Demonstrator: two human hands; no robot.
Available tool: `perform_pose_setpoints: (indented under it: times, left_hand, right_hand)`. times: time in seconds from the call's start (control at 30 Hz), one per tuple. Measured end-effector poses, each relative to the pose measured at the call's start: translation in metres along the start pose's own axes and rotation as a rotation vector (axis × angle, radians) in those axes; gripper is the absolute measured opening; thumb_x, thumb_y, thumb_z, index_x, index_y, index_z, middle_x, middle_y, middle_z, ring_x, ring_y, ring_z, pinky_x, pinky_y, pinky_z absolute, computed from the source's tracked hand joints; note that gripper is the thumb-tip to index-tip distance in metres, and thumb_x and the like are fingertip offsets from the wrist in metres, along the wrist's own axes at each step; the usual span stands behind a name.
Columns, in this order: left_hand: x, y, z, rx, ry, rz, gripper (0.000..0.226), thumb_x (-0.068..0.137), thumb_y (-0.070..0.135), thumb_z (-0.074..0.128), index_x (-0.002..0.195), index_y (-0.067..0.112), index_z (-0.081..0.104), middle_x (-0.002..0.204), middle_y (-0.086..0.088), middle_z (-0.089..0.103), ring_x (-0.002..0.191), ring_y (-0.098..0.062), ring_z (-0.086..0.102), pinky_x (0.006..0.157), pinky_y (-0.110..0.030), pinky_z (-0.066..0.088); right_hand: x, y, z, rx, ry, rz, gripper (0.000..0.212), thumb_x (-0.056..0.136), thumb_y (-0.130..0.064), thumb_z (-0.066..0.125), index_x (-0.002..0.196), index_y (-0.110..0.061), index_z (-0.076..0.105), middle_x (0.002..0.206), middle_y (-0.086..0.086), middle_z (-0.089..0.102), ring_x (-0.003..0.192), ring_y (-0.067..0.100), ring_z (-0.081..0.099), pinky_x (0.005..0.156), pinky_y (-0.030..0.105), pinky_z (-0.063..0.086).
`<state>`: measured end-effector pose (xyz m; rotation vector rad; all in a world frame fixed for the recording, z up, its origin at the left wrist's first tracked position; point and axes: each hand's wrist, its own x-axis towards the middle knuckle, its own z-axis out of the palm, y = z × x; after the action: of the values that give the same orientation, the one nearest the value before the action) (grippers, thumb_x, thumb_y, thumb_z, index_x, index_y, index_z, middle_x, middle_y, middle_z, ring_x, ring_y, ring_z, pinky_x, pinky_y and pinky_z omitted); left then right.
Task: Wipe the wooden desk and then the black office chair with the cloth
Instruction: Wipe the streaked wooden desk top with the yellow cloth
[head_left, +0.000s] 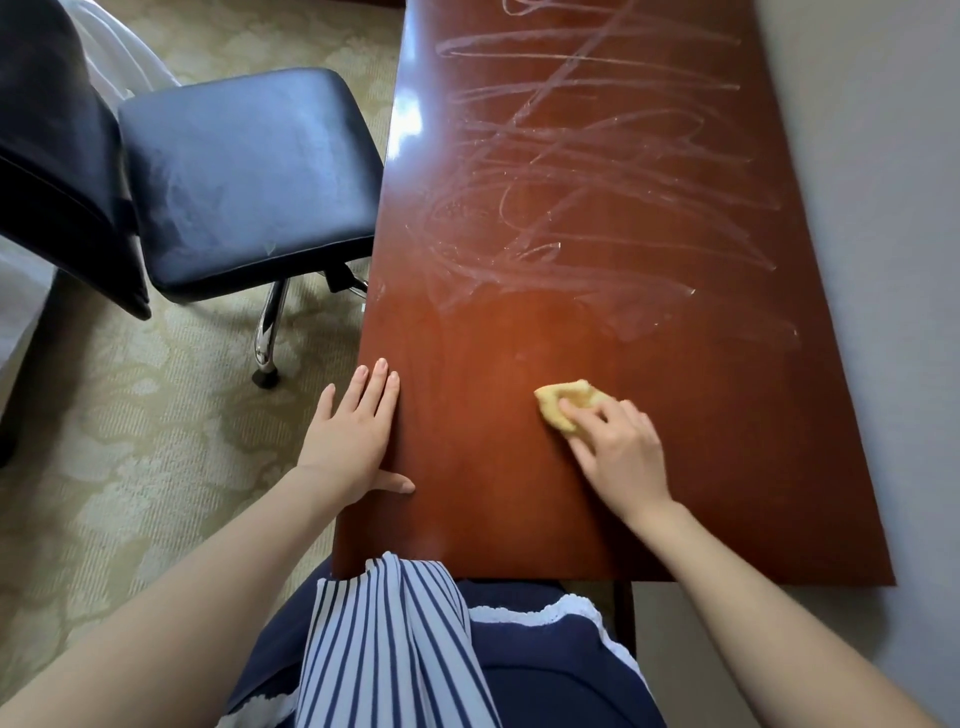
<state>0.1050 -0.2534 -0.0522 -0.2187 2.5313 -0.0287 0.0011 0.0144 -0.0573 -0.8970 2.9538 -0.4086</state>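
Desk-wiping is the step in hand: the right hand (618, 447) has its fingers curled over a small yellow cloth (563, 402), pressing it onto the wooden desk (467, 519), while the left hand (358, 431) lies flat at the desk's edge, fingers straight and close together, holding nothing. Beyond the right fingertips the top is covered with pale looping streaks (597, 171). The next move, I judge, calls for pushing the cloth forward through them with even pressure. Past the left fingertips stands the black office chair (244, 176), its turn not yet come.
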Motion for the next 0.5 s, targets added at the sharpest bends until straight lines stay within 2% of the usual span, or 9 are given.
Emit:
perform_pose_setpoints:
  times: [0.07, 0.17, 0.33, 0.4, 0.5]
  left_hand:
    - [0.000, 0.001, 0.000, 0.005, -0.001, 0.000, 0.129, 0.069, 0.076, 0.056, 0.148, 0.007, -0.019, 0.157, -0.010, -0.023, 0.146, -0.025, -0.015, 0.117, -0.045, 0.005]
    - [0.001, 0.001, -0.002, 0.002, -0.004, -0.001, 0.129, 0.069, 0.075, 0.057, 0.148, 0.007, -0.019, 0.157, -0.009, -0.022, 0.146, -0.025, -0.014, 0.117, -0.046, 0.006]
    - [0.001, 0.001, -0.004, -0.024, -0.016, 0.002, 0.129, 0.068, 0.074, 0.059, 0.148, 0.008, -0.018, 0.157, -0.009, -0.022, 0.147, -0.025, -0.014, 0.117, -0.046, 0.007]
    - [0.001, 0.001, -0.004, -0.041, -0.025, 0.013, 0.128, 0.069, 0.073, 0.059, 0.149, 0.008, -0.017, 0.158, -0.008, -0.022, 0.147, -0.025, -0.014, 0.117, -0.046, 0.008]
    - [0.002, -0.008, -0.008, -0.103, -0.059, 0.052, 0.124, 0.072, 0.071, 0.059, 0.150, 0.011, -0.015, 0.158, -0.005, -0.022, 0.147, -0.022, -0.014, 0.117, -0.048, 0.009]
  right_hand:
    - [0.014, 0.015, -0.006, -0.026, -0.017, 0.076, 0.036, 0.072, -0.010, 0.079, 0.107, -0.016, 0.072, 0.083, 0.012, 0.062, 0.073, 0.034, 0.057, 0.066, 0.039, 0.047]
    - [0.044, 0.020, -0.007, -0.044, -0.019, 0.196, 0.033, 0.085, -0.018, 0.068, 0.117, -0.017, 0.067, 0.096, 0.014, 0.060, 0.089, 0.034, 0.055, 0.076, 0.040, 0.042]
    - [0.085, -0.009, 0.011, 0.028, 0.048, 0.386, 0.035, 0.093, -0.027, 0.057, 0.127, -0.023, 0.059, 0.117, 0.009, 0.056, 0.109, 0.030, 0.047, 0.095, 0.041, 0.035]
    - [0.089, -0.028, 0.019, 0.063, 0.042, 0.391, 0.035, 0.092, -0.027, 0.057, 0.127, -0.025, 0.059, 0.119, 0.008, 0.055, 0.111, 0.029, 0.046, 0.099, 0.041, 0.033]
    - [0.084, -0.060, 0.029, 0.108, -0.007, 0.275, 0.033, 0.091, -0.026, 0.058, 0.124, -0.027, 0.061, 0.116, 0.006, 0.055, 0.111, 0.028, 0.046, 0.099, 0.040, 0.030]
